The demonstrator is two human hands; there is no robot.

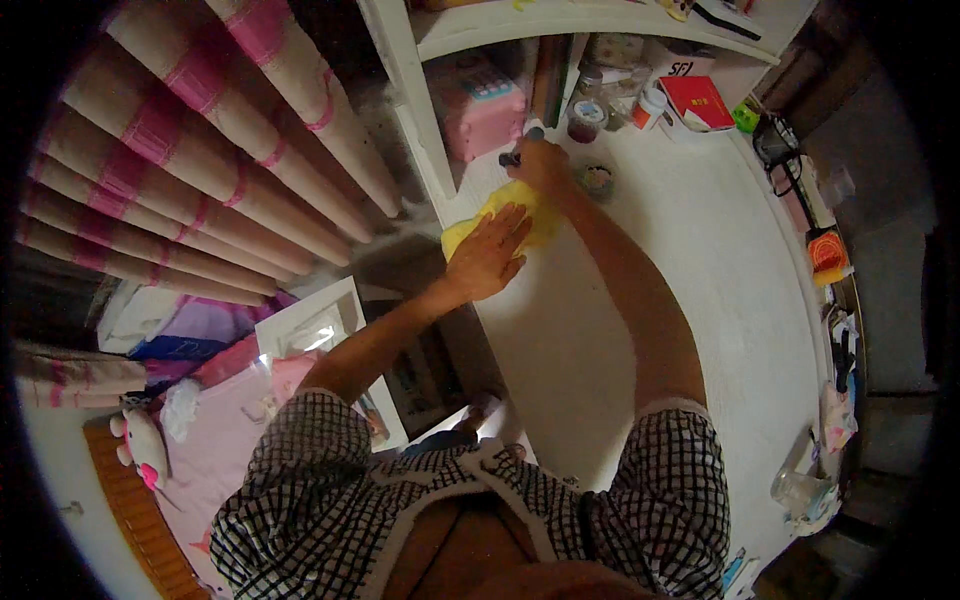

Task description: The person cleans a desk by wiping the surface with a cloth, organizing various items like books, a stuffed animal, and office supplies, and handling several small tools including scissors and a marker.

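Observation:
My left hand lies on a yellow cloth, fingers stretched out over it, near the left edge of the white desk. The cloth is bunched, and part of it reaches under my right forearm. Farther off, my right hand is closed around a small object with dark grey ends; my fingers hide most of it, so its kind is unclear. Just left of that hand stands a pink box with a keypad. A small round clear container sits to the right of my right wrist.
At the back stand a jar with dark contents, a white bottle and a red booklet under a white shelf. Assorted items line the desk's right edge, including a clear jar. Striped curtains hang at left.

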